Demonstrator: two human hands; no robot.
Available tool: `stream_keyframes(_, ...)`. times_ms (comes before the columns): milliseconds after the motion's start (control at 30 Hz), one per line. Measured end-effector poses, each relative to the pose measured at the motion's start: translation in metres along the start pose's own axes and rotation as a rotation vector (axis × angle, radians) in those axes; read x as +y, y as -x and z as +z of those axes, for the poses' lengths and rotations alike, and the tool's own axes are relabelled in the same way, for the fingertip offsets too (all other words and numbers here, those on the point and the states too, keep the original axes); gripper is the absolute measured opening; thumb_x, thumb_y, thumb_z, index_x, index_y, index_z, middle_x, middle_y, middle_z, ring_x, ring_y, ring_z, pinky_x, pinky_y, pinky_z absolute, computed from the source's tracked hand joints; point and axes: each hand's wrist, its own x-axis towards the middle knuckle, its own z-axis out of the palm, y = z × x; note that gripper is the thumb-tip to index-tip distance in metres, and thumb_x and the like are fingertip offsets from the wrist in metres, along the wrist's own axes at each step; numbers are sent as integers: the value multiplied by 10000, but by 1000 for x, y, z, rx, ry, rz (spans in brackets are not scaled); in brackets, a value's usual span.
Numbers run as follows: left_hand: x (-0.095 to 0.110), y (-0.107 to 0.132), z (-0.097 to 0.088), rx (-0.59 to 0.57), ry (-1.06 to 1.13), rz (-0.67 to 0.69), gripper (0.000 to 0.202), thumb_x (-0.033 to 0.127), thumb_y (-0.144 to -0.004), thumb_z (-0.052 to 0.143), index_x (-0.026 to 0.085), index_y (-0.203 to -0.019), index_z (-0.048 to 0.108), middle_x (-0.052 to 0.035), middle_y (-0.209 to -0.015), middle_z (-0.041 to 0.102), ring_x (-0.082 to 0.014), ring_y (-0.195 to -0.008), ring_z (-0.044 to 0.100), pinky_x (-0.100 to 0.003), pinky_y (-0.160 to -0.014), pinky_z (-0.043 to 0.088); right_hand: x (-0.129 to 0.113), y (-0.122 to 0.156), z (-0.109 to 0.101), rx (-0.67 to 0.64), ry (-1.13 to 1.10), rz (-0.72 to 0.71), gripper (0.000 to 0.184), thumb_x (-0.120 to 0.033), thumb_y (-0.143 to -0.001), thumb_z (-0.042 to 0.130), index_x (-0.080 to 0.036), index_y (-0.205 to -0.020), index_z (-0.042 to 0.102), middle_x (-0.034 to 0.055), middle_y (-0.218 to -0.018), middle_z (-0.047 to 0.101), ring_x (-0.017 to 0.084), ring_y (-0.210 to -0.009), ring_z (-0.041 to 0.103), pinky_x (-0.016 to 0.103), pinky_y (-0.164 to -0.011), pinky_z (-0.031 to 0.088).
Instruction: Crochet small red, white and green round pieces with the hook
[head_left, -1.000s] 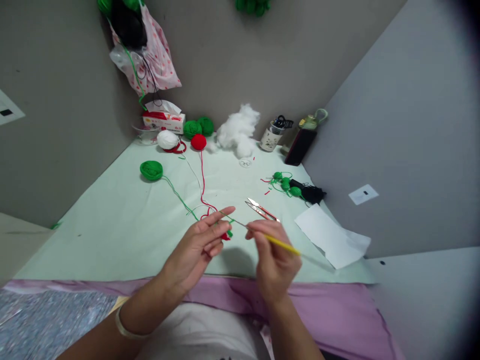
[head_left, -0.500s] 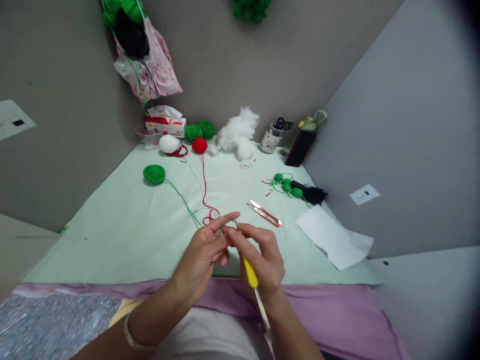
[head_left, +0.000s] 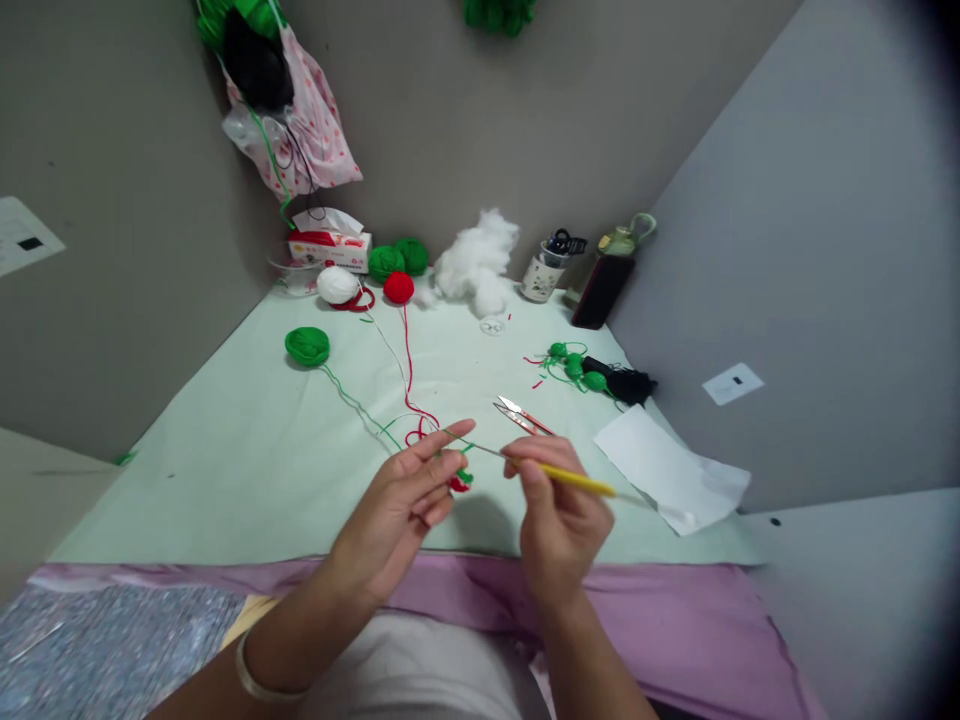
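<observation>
We take the orange-handled metal thread snips (head_left: 519, 411) as landmark. Left of them and nearer us, our left hand (head_left: 394, 500) pinches a small red-and-green crocheted yarn piece (head_left: 461, 483), its forefinger held out along a thin green yarn strand (head_left: 353, 401). Our right hand (head_left: 564, 520), nearer us than the snips, is clamped on a yellow-handled metal crochet hook (head_left: 574, 478). We judge a green stitch is in hand; the next move calls for even tension.
</observation>
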Motion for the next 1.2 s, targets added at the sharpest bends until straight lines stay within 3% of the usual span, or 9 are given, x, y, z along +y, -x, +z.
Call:
stream_keyframes(133, 0, -1, 1, -2, -69, 65, 391, 260, -811, 898, 222, -1191, 815, 33, -817, 601, 0, -508, 336, -131, -462, 323, -3, -10, 0, 26, -399, 337, 162, -259, -994, 664, -244, -901, 796, 21, -827, 698, 130, -662, 581, 271, -597, 499)
stream_keyframes(267, -8, -2, 0, -19, -227, 153, 327, 288, -826, 875, 285, -1148, 821, 12, -843, 684, -109, -772, 616, -209, -731, 497, -3, -8, 7, -91, -433, 372, 140, -278, -995, 682, -262, -951, 814, 27, -919, 742, 137, -752, 642, 276, -682, 541)
stream_keyframes(433, -10, -3, -7, 63, -596, 380, 329, 226, -819, 857, 309, -1134, 817, 14, -890, 749, -202, -1022, 641, -338, -1025, 426, 0, -6, 6, -87, -455, 416, 145, -296, -1003, 677, -272, -966, 815, 11, -907, 745, 127, -717, 642, 272, -677, 538)
stream_keyframes(600, -12, -4, -5, -8, -436, 191, 572, 251, -806, 882, 288, -1349, 706, 50, -791, 680, -167, -853, 636, -320, -895, 469, 2, -7, 6, -56, -213, 166, 196, -198, -1003, 653, -307, -1019, 814, 14, -934, 768, 158, -805, 666, 326, -775, 564)
stream_keyframes(700, -12, -4, -4, -29, -326, 148, 556, 258, -816, 888, 259, -1343, 711, 50, -807, 658, -126, -811, 622, -258, -815, 473, 6, -10, 8, -50, -77, 35, 217, -167, -980, 668, -312, -1035, 818, 28, -948, 774, 193, -918, 683, 366, -843, 563)
stream_keyframes(867, -7, -6, -4, -6, -101, 41, 461, 228, -828, 885, 190, -1269, 755, 45, -767, 611, -66, -711, 563, -164, -679, 462, 17, -26, 4, 90, -444, 541, 168, -375, -948, 722, -234, -865, 762, 9, -854, 685, 115, -651, 585, 273, -610, 513)
stream_keyframes(933, -5, -9, -4, 48, -19, 41, 416, 201, -823, 883, 159, -1221, 769, 33, -806, 624, -62, -702, 568, -163, -670, 500, 19, -29, 0, 197, -522, 645, 195, -394, -896, 774, -212, -836, 737, -2, -817, 650, 95, -623, 555, 236, -564, 485)
stream_keyframes(1033, -3, -12, -5, 119, 38, 77, 350, 178, -839, 857, 129, -1176, 772, 7, -895, 659, -73, -735, 610, -186, -695, 570, 11, -21, -2, 227, -430, 557, 174, -366, -941, 731, -212, -862, 747, 6, -848, 663, 101, -641, 583, 249, -592, 509)
stream_keyframes(1200, -3, -12, -3, 134, 52, 110, 299, 180, -859, 831, 134, -1144, 755, 4, -842, 686, -91, -749, 648, -197, -712, 607, -12, 4, 2, 14, -200, 168, 169, -231, -1024, 620, -260, -965, 776, 16, -837, 699, 159, -700, 632, 325, -650, 521)
